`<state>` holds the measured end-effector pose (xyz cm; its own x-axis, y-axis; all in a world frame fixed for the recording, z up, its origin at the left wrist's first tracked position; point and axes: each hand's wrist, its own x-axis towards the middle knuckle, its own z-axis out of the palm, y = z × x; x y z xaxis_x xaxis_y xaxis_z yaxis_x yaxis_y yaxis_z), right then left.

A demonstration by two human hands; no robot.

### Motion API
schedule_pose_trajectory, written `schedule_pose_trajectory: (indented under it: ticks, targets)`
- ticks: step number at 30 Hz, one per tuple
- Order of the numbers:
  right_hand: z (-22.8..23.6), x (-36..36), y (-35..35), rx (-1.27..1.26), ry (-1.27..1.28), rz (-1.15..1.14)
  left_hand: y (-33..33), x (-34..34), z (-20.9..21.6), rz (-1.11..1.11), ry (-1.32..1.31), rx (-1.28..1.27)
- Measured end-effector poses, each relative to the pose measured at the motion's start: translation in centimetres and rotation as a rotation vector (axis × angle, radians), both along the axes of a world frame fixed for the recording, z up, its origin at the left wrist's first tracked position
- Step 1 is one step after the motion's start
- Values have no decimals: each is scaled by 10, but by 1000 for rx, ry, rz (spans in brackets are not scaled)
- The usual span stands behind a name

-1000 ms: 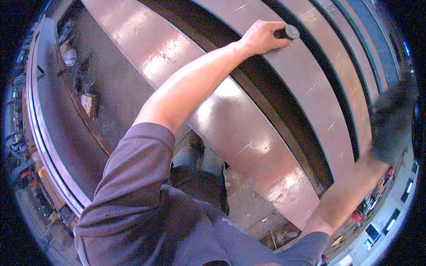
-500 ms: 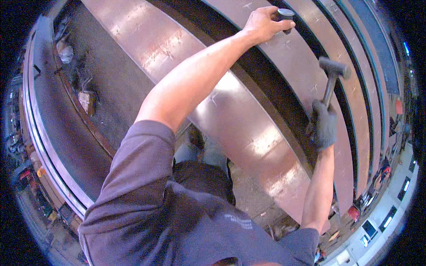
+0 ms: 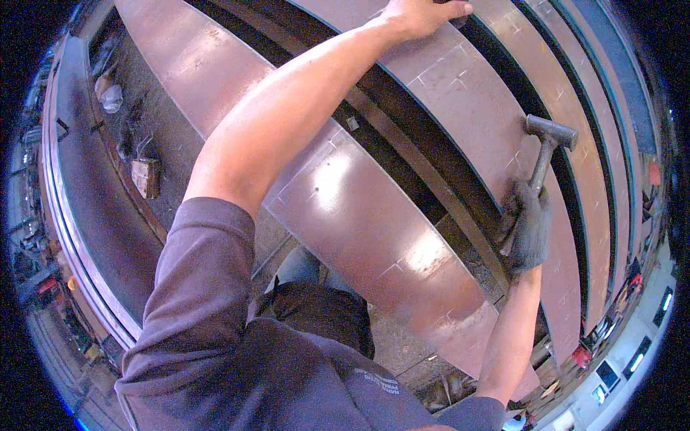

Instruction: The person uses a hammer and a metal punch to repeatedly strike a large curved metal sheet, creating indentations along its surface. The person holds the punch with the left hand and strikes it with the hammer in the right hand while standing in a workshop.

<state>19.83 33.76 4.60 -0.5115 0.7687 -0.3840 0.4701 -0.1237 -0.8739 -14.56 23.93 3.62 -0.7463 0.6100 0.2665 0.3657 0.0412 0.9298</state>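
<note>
My left hand (image 3: 419, 17), bare, is at the top edge over a long metal plate (image 3: 460, 93) with short pale marks. Its fingers are closed around a short dark cylinder (image 3: 458, 21), mostly hidden by the hand and cut off by the picture's edge; half a second ago its flat metal top showed. My right hand (image 3: 530, 226), in a dark grey glove, grips the handle of a hammer (image 3: 550, 132). The hammer's head is raised over the same plate and the dark gap on its right, apart from the cylinder.
Another long shiny plate (image 3: 359, 208) runs diagonally before my body, with dark gaps beside it. More marked strips (image 3: 557, 79) lie to the right. On the left stand a dark curved beam (image 3: 93, 165) and a small box (image 3: 146, 177) on the floor.
My left hand and the cylinder have shifted up and left in view, partly out of the picture. The right hand and hammer sit slightly lower. The whole view has shifted a little.
</note>
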Motion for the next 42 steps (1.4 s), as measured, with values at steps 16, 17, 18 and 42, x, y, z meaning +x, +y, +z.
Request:
schedule_pose_trajectory:
  ticks: [16, 17, 18, 42]
  targets:
    - [4, 0, -4, 70, -72, -16, 9, 6, -16, -86, 114, -126]
    - [4, 0, -4, 68, -77, -12, 8, 6, -15, -87, 117, -137]
    - [4, 0, -3, 67, -83, -8, 8, 6, -14, -88, 121, -148]
    - [6, 1, 0, 82, -118, 23, 6, 12, -13, -61, 173, -143]
